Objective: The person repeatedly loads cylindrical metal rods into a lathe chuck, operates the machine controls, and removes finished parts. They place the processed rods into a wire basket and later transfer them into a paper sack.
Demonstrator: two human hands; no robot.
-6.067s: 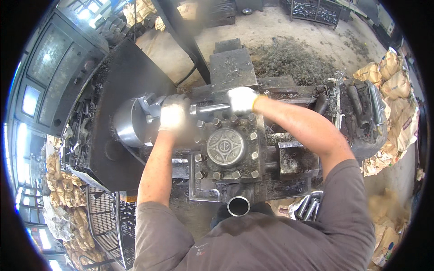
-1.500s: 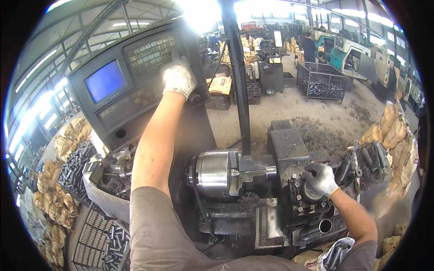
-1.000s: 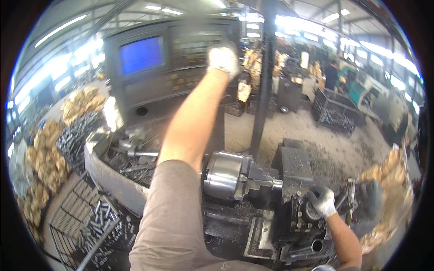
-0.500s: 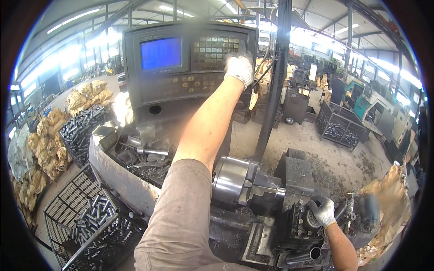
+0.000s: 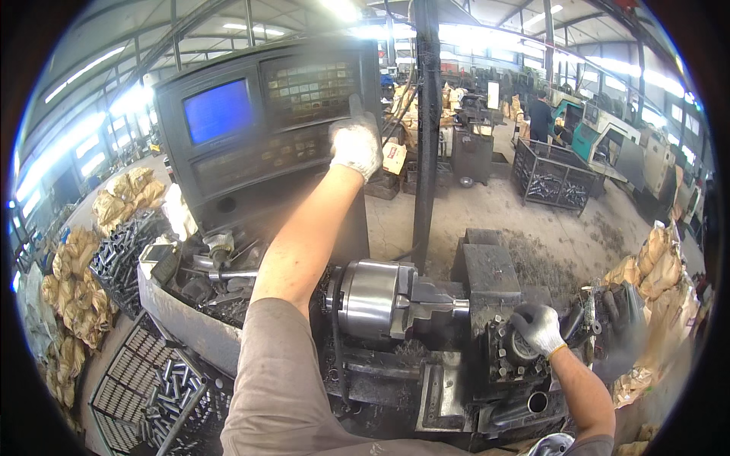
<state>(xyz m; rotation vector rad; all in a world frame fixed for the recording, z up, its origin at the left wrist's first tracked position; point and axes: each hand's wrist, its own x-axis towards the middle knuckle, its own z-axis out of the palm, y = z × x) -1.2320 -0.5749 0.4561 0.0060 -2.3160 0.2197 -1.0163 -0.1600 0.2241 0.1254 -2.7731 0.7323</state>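
Observation:
My left hand, in a white glove with dark fingers, is up at the right side of the control panel, below its upper block of keys. One finger stretches upward; the others are blurred against the dark panel. At lower right my gloved right hand curls over the round top of the lathe's tool post. Left of it is the shiny chuck, its jaws around a short metal workpiece whose bright end faces the tool post.
A blue screen glows on the panel. Metal parts and tools lie in the tray beneath. A crate of short metal tubes stands at lower left, near paper sacks. A dark post rises behind the lathe. Another person stands far off.
The view has turned, so the panel sits further left and tilted. My left hand has come slightly lower on the panel. My right hand stays on the tool post.

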